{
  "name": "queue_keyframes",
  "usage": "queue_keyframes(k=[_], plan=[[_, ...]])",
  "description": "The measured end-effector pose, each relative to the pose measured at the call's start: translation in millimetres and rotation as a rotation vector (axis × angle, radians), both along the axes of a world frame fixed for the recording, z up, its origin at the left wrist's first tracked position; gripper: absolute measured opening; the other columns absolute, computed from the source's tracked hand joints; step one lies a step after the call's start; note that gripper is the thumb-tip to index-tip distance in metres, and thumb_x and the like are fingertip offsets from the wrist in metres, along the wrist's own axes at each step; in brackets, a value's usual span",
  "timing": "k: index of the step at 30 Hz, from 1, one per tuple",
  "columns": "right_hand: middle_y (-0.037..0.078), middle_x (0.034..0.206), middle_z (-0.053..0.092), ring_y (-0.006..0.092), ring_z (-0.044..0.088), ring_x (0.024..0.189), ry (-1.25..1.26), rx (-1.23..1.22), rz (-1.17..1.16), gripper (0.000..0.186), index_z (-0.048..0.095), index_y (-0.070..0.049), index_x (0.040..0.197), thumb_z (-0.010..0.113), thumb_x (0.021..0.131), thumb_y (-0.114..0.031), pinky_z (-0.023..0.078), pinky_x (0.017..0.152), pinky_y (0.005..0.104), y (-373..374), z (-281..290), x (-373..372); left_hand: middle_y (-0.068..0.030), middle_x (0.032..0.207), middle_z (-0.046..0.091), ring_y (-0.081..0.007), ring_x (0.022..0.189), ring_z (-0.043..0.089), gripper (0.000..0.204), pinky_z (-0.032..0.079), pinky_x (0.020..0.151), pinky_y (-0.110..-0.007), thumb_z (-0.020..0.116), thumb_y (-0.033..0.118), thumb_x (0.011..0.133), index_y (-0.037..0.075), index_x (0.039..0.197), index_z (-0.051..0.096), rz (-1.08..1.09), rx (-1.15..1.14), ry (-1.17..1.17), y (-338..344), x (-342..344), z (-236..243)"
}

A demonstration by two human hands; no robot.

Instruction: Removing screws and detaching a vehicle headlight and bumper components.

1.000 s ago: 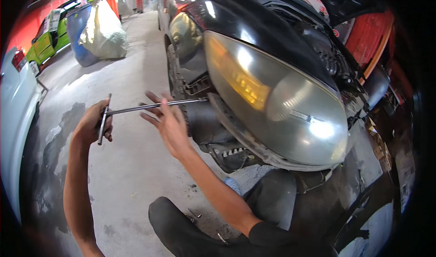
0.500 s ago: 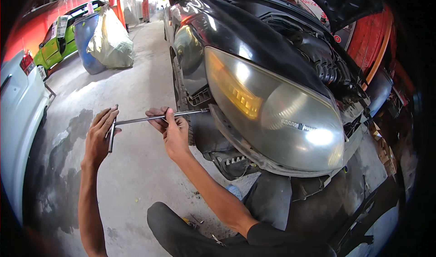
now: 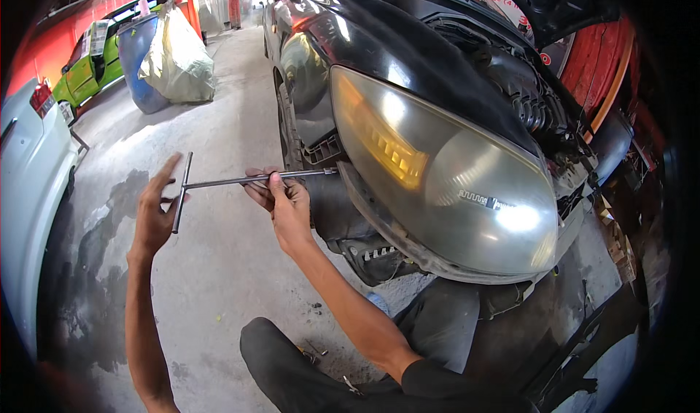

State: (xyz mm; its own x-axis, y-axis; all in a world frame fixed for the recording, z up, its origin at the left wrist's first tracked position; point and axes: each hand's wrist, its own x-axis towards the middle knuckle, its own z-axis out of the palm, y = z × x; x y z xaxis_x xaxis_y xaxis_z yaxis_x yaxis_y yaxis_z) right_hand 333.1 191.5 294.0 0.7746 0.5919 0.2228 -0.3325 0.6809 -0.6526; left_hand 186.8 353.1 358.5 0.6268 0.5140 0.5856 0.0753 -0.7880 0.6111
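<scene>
A long steel T-handle socket wrench (image 3: 226, 182) runs almost level from left to right. Its tip meets the edge of the front bumper area, just below the cloudy headlight (image 3: 445, 187) of a black car. My right hand (image 3: 289, 212) pinches the shaft about midway between thumb and fingers. At the left end, my left hand (image 3: 155, 216) is beside the crossbar with its fingers stretched out and apart, not wrapped round it. The thumb side is close to the bar; whether it touches I cannot tell. What the socket sits on is hidden.
The black car's hood is up, baring the engine bay (image 3: 510, 85). A pale car (image 3: 36, 165) stands along the left side. Further back are a blue drum (image 3: 142, 70), a bulging plastic bag (image 3: 179, 59) and a green car (image 3: 80, 78). Small parts lie on the floor near my knee.
The crossbar has turned to a different angle. My left hand's fingers have come away from the bar and spread. My right hand keeps its pinch on the shaft.
</scene>
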Motion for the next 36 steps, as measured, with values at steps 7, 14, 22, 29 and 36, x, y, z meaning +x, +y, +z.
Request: queue_keyframes(k=[7,14,22,29,36], plan=[[0.021,0.108,0.064,0.0228,0.066,0.094,0.036,-0.018,0.015,0.027,0.054,0.003,0.102,0.046,0.099,-0.023,0.056,0.088,0.0337,-1,7,-2,-0.0094,0.046,0.051,-0.0186,0.045,0.054,0.052,0.047,0.053,-0.033,0.041,0.033,0.1,-0.003,0.068,0.06,0.039,-0.067,0.21,9,6,-13],[0.019,0.101,0.066,0.0213,0.067,0.087,0.019,-0.085,-0.051,0.027,0.057,0.002,0.096,0.046,0.099,-0.022,0.059,0.082,0.0331,-8,4,3,-0.0145,0.076,0.066,-0.0256,0.064,0.064,0.019,0.05,0.062,-0.034,0.055,0.014,0.092,-0.003,0.089,0.064,0.198,0.079,0.051,2,2,-15],[0.021,0.101,0.065,0.0241,0.067,0.086,0.035,-0.065,-0.039,0.031,0.053,0.001,0.095,0.048,0.098,-0.029,0.058,0.083,0.0343,-6,8,0,-0.0101,0.059,0.059,-0.0205,0.049,0.059,0.052,0.046,0.049,-0.031,0.052,0.04,0.095,-0.004,0.069,0.062,0.094,-0.399,0.289,11,0,-22],[0.022,0.106,0.063,0.0275,0.069,0.084,0.025,-0.086,-0.036,0.03,0.05,-0.001,0.093,0.046,0.098,-0.03,0.059,0.082,0.034,-13,7,4,-0.0216,0.098,0.067,-0.0267,0.062,0.064,0.026,0.051,0.064,-0.035,0.064,0.017,0.087,-0.002,0.105,0.063,0.093,0.104,0.011,-11,-9,-17],[0.021,0.105,0.064,0.03,0.068,0.086,0.033,-0.099,-0.024,0.036,0.05,0.0,0.091,0.043,0.099,-0.034,0.059,0.081,0.0343,-11,14,-2,-0.0152,0.068,0.065,-0.0199,0.051,0.056,0.035,0.047,0.053,-0.034,0.051,0.026,0.097,-0.005,0.084,0.063,-0.018,-0.066,0.042,12,1,-39]])
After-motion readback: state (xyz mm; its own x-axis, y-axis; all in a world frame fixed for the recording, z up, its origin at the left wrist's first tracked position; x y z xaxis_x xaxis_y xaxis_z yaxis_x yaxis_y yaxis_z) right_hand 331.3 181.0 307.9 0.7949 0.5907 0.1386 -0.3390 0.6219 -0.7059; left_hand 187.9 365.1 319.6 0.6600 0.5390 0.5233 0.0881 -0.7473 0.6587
